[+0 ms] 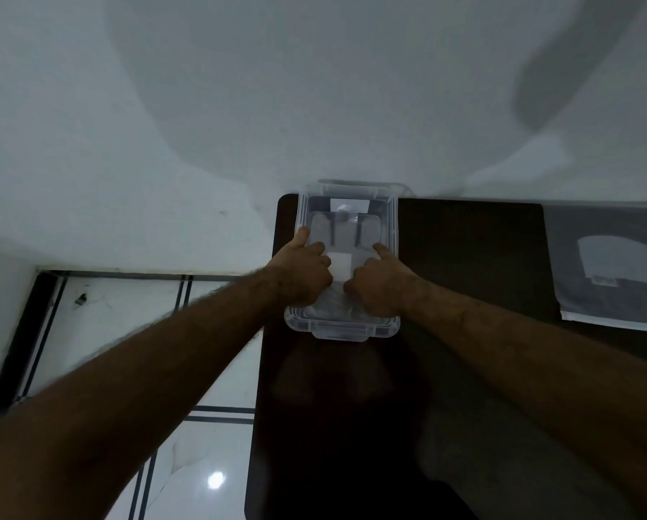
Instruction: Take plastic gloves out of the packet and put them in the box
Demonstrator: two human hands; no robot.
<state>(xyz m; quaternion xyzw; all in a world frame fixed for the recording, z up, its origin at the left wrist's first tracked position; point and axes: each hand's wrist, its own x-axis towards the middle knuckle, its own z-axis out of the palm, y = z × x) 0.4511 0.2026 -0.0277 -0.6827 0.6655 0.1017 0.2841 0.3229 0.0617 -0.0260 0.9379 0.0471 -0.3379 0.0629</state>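
A clear plastic box stands at the far left end of a dark table, against the wall. Thin translucent plastic gloves lie flat inside it, fingers pointing away from me, with a small white patch between my hands. My left hand and my right hand are both inside the box, fingers curled, pressing down on the near end of the gloves. The left thumb rests along the box's left wall; the right index finger points out. The packet lies flat at the table's right.
A white wall rises right behind the table. White floor tiles with dark lines lie to the left, below the table's left edge. The near part of the dark tabletop shows only shadow.
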